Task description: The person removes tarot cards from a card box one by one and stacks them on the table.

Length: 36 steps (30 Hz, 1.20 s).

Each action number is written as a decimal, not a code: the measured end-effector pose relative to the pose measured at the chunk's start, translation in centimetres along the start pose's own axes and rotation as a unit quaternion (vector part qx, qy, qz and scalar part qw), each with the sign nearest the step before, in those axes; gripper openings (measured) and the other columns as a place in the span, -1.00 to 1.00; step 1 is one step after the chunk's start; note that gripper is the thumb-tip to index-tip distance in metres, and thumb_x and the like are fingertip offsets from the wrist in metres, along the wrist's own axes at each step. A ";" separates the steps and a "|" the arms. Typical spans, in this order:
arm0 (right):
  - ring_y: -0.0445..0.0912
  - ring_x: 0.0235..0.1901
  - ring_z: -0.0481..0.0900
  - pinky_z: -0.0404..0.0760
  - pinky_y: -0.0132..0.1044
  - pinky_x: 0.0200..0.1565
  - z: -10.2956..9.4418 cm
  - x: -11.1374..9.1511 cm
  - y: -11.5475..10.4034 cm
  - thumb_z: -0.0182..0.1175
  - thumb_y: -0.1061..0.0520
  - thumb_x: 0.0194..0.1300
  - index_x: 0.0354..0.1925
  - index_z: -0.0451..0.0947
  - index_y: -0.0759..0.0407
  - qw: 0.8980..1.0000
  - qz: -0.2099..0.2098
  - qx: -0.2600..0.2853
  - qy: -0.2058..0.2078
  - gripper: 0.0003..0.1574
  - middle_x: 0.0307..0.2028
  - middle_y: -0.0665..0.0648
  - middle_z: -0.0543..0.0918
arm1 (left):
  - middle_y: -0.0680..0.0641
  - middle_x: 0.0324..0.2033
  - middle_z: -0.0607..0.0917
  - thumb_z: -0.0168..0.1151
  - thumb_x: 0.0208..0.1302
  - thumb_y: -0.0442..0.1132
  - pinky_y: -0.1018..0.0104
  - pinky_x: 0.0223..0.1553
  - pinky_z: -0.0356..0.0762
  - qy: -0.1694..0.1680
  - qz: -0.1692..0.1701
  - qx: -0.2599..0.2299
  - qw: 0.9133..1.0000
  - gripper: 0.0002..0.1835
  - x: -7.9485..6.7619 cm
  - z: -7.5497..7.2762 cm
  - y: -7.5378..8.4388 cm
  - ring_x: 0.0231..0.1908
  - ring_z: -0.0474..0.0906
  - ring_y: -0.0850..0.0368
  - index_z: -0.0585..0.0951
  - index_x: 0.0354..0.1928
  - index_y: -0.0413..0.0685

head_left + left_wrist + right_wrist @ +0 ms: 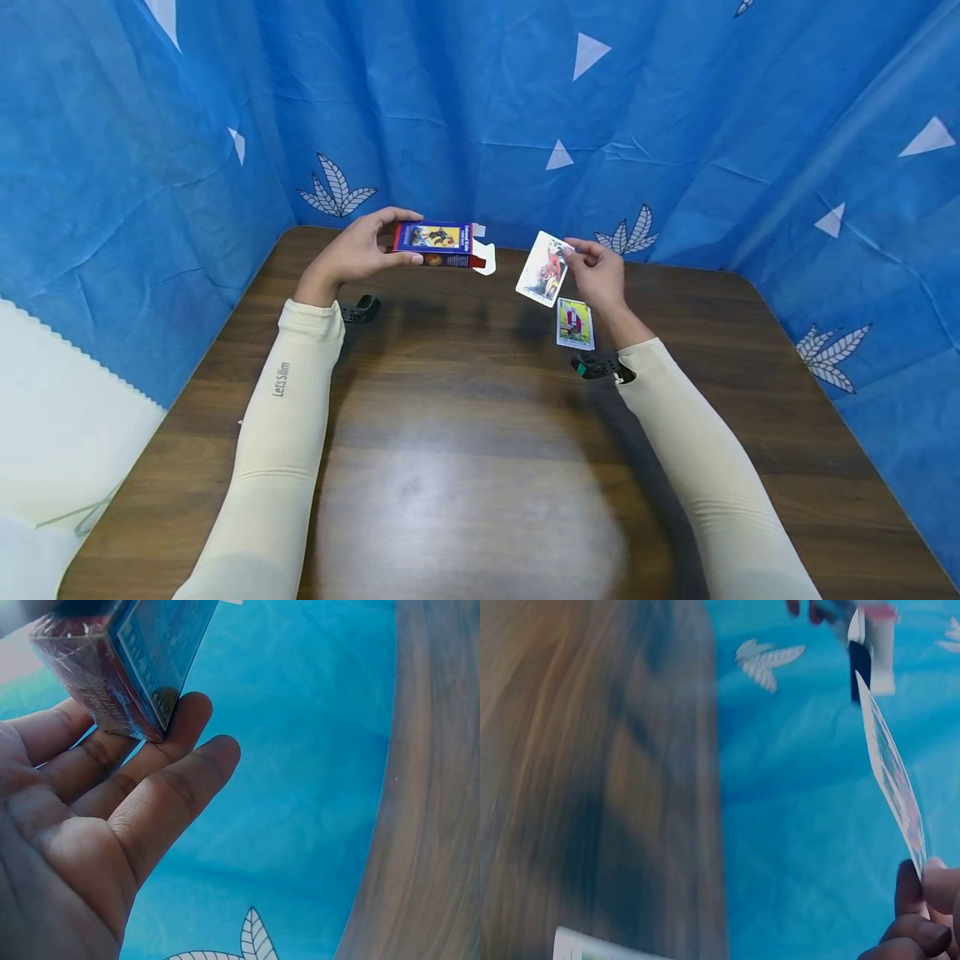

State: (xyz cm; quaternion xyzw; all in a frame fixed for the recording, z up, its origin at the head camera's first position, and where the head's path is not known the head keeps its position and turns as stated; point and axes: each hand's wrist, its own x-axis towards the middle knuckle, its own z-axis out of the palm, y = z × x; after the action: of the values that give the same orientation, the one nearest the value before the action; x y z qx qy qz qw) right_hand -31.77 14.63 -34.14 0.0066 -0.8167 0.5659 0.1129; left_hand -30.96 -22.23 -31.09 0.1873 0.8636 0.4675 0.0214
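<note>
My left hand (pixel 362 247) grips a blue and red card box (pixel 435 237) by its closed end, raised over the far side of the table. The box lies sideways, its white flap (pixel 486 257) open toward the right. In the left wrist view the fingers (pixel 187 780) reach around the clear-wrapped box (pixel 90 667). My right hand (pixel 597 271) pinches a picture card (pixel 543 268) at its edge between thumb and fingertips, a short gap right of the flap. Below that hand, a card with a red and yellow picture (pixel 575 324) lies on the table.
The brown wooden table (pixel 465 392) ends at a blue curtain (pixel 487 108) with white triangles and leaf prints. Black wrist straps (pixel 362 309) sit on both arms. White cloth (pixel 60 417) hangs at the left edge.
</note>
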 end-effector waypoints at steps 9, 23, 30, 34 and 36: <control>-0.13 -0.35 0.37 0.38 -0.34 -0.39 -2.4 1.7 4.2 0.04 0.07 0.50 0.14 0.55 0.20 0.987 0.043 -0.139 -0.068 -0.63 -0.19 0.12 0.49 | -0.16 0.31 0.38 0.45 0.15 0.00 -0.05 0.23 0.49 -0.003 -0.005 0.000 1.000 -0.23 0.0 -0.1 0.0 0.21 0.37 -0.10 0.36 0.37 0.03; 0.07 -0.10 0.45 0.47 -0.18 -0.16 -3.2 1.7 7.3 -0.06 0.13 0.53 0.15 0.50 0.27 0.961 0.085 -0.244 -0.100 -0.62 0.01 0.29 0.54 | -0.15 0.30 0.38 0.44 0.15 0.02 -0.04 0.21 0.51 -0.005 -0.006 0.003 1.000 -0.23 0.0 0.1 -0.1 0.19 0.37 -0.09 0.36 0.38 0.04; 0.13 -0.03 0.45 0.51 -0.02 -0.02 -3.0 1.5 7.8 -0.03 0.11 0.52 0.12 0.51 0.25 0.949 0.109 -0.277 -0.101 -0.63 0.06 0.31 0.54 | -0.15 0.30 0.38 0.45 0.14 0.02 -0.02 0.20 0.52 -0.008 -0.006 0.001 1.000 -0.22 0.0 0.2 -0.1 0.18 0.40 -0.09 0.36 0.37 0.03; 0.14 -0.02 0.45 0.50 0.02 0.03 -2.8 1.4 7.9 -0.04 0.12 0.51 0.11 0.52 0.24 0.943 0.115 -0.293 -0.105 -0.64 0.07 0.30 0.54 | -0.15 0.30 0.38 0.45 0.15 0.00 -0.01 0.19 0.53 -0.012 -0.006 -0.001 1.000 -0.23 0.0 0.2 -0.2 0.18 0.39 -0.09 0.37 0.37 0.03; 0.14 -0.02 0.45 0.49 0.03 0.06 -2.6 1.4 7.9 -0.03 0.12 0.50 0.10 0.53 0.23 0.942 0.116 -0.299 -0.104 -0.66 0.05 0.29 0.55 | -0.15 0.30 0.38 0.45 0.15 -0.01 -0.01 0.19 0.52 -0.014 -0.005 -0.002 1.000 -0.24 0.0 0.3 -0.2 0.19 0.39 -0.09 0.37 0.37 0.03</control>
State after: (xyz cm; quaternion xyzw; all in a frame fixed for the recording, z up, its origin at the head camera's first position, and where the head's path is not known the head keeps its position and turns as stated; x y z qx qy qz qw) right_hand -33.75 20.05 -40.25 -0.0631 -0.9505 0.3012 -0.0422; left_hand -31.01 -22.13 -31.43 0.1894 0.8631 0.4668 0.0367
